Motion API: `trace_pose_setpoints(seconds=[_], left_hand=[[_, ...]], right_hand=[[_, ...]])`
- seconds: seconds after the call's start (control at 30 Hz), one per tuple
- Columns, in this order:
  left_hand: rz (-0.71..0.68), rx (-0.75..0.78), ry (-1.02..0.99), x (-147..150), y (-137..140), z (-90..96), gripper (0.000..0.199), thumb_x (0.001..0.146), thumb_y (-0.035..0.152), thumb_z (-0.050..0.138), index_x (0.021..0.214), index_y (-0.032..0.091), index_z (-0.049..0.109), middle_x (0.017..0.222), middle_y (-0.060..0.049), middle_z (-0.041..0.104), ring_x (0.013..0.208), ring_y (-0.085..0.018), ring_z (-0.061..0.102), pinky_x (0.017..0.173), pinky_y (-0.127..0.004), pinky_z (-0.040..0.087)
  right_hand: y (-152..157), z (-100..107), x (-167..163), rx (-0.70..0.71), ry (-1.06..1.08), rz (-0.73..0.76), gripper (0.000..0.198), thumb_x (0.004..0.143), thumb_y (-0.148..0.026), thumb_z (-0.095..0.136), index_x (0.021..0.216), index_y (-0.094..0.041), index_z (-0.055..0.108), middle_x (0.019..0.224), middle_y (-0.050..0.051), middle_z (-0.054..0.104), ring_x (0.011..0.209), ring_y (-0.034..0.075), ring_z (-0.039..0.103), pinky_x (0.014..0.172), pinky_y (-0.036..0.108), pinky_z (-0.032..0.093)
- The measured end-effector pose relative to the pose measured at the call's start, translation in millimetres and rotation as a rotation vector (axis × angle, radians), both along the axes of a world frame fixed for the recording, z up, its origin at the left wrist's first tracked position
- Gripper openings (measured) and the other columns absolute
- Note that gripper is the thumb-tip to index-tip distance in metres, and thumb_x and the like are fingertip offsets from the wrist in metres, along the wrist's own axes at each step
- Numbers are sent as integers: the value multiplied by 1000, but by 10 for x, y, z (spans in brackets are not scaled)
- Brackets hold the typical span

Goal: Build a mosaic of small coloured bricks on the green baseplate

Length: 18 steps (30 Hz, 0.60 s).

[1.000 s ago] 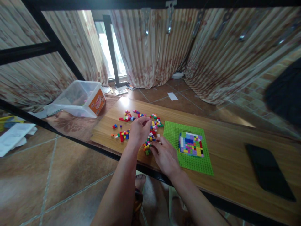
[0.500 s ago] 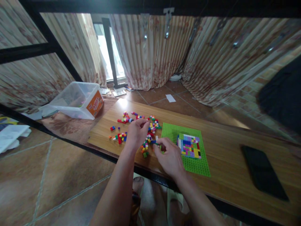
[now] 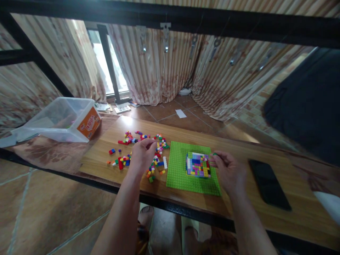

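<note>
My right hand [image 3: 230,172] is at the right edge of the green baseplate [image 3: 176,177], thumb and fingers pinched on a small dark green brick [image 3: 215,154]. Just left of those fingertips, a block of multicoloured bricks [image 3: 197,165] is built up on the baseplate. My left hand [image 3: 143,154] hovers over the loose toy bricks [image 3: 160,146], its fingers curled together; whether anything is in them I cannot make out. A white long brick [image 3: 165,162] lies between the pile and the baseplate.
A black phone [image 3: 269,184] lies on the wooden board [image 3: 236,209] at the right. At the left stands a clear plastic bin [image 3: 63,132] with an orange label. A dark bar [image 3: 117,17] crosses the top, with metal clips hanging below it.
My right hand has moved right, from the edge of the brick pile to the far side of the built block, carrying the green brick. My left hand stays over the pile. The view has turned right.
</note>
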<state>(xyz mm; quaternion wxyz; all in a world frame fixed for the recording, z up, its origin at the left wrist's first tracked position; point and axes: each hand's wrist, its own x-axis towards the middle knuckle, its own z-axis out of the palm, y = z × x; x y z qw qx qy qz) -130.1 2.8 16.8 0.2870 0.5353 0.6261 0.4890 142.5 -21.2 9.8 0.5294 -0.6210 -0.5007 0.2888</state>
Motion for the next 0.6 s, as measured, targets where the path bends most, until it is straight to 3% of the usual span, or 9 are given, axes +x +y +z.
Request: trace_pose_setpoints(seconds=[0.27,0.6], left_hand=[[-33,10,2,59,24,-47,20,78,31,56,71,16,69,56,3,54,55,-10,46,51,-20,33],[-42,-6,44,95,11,51,20,77,27,54,65,16,65,54,3,49,54,-10,42,49,-20,31]], right_hand=[[43,-188,266,-108,-159,72,29,72,-44,68,85,-19,75,86,7,74,75,22,67,73,37,52],[134,-325,241,-103,-12,137,26,69,-40,72,85,-20,76,88,6,76,82,23,69,80,39,54]])
